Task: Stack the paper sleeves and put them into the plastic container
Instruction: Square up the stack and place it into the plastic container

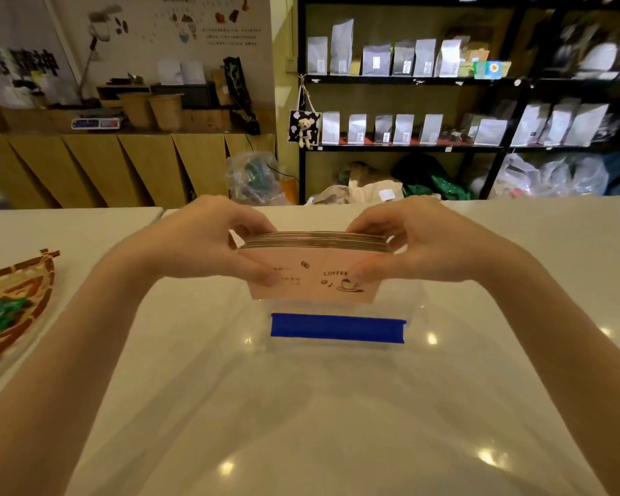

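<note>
Sleeves: the stack of paper sleeves (310,277) is standing on edge between your hands, printed pink face toward you, its long axis running 9 to 3 o'clock.
Container: the clear plastic container (414,309) is sitting directly under the stack, at 6 o'clock from it; the stack's lower edge is meeting its rim, though how deep it is sitting you cannot tell through the clear wall. A blue strip (337,328) is marking the near wall.
Left hand: your left hand (208,241) is pinching the 9 o'clock end, fingers (262,273) closed on the sleeves.
Right hand: your right hand (423,245) is clamping the 3 o'clock end likewise, equally near.
Next move: probably straight down, keeping the long axis along the container's length.
Table: the white table (301,406) is carrying it all, with a woven basket (15,298) at 9 o'clock.
</note>
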